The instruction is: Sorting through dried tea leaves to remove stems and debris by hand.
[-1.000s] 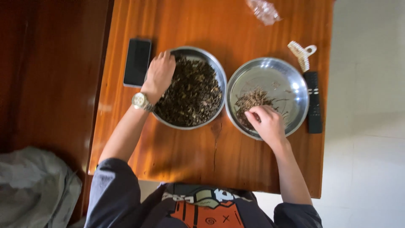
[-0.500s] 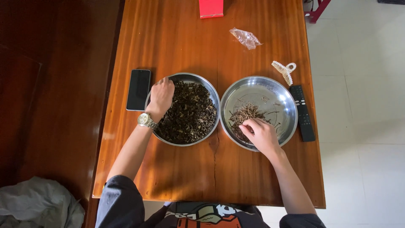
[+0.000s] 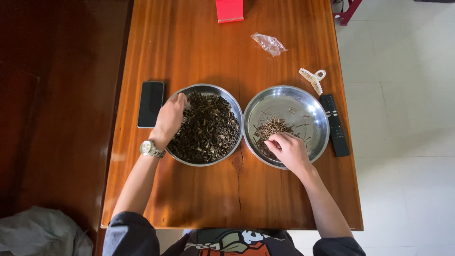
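Two round steel bowls sit side by side at the centre of the frame on a reddish wooden bench [image 3: 189, 199]. The left bowl [image 3: 227, 102] is nearly full of dark dried leaves [image 3: 211, 130], curled and almost black, with a few paler flecks. The right bowl [image 3: 303, 99] is mostly bare metal and holds a small heap of thin brown stems [image 3: 270, 128] in its lower-left part, with a few strays scattered toward the middle.

The left hand [image 3: 169, 118] rests at the left edge of the leaf pile, a metal wristwatch [image 3: 150, 149] on the wrist; its fingers are curled down into the leaves, but whether they pinch anything cannot be told from this view. The right hand [image 3: 290, 149] lies over the stem heap with its fingers bent loosely — the grip is neither spread wide nor visibly closed on a stem.

Working note (a judgement, not an observation): the leaves look brittle, so light fingertip pressure and small pinches should limit crumbling, and keeping each hand low over its own bowl should limit spillage onto the bench.

Nearby items: a black phone [image 3: 150, 103] just left of the left bowl, a black remote control [image 3: 334, 124] and a cream hair claw [image 3: 313, 78] to the right, a crumpled clear wrapper [image 3: 269, 43] and a red box [image 3: 229, 9] toward the top.
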